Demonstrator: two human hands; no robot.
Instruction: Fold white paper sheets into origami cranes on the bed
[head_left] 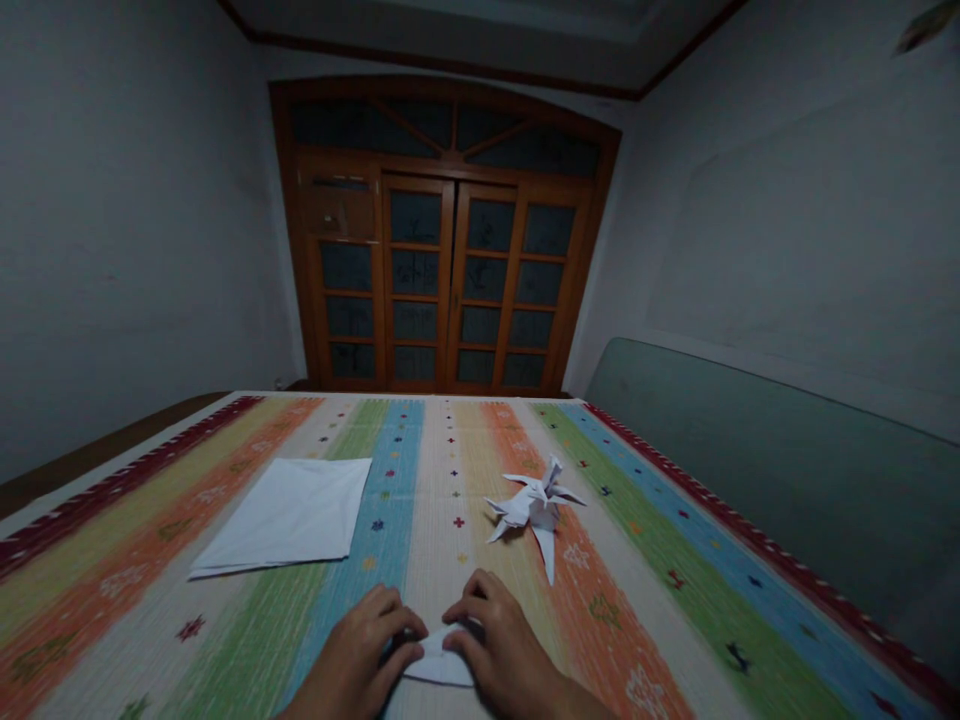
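A small folded piece of white paper [439, 662] lies at the near edge of the view, between my two hands. My left hand [367, 645] pinches its left side, thumb and fingers closed on it. On the opposite side my right hand [499, 640] grips the paper with bent fingers and the thumb on top. Parts of the paper are covered by my fingers. Beyond my right hand sit white folded paper cranes [536, 505], bunched together with pointed wings and tails; their number is hard to make out.
A stack of white paper sheets [300, 510] rests on the left of the table. A striped, colourful tablecloth [435, 480] covers the tabletop. Along the right side stands a pale green panel [750, 440]. Wooden doors with glass panes [450, 280] close off the far end.
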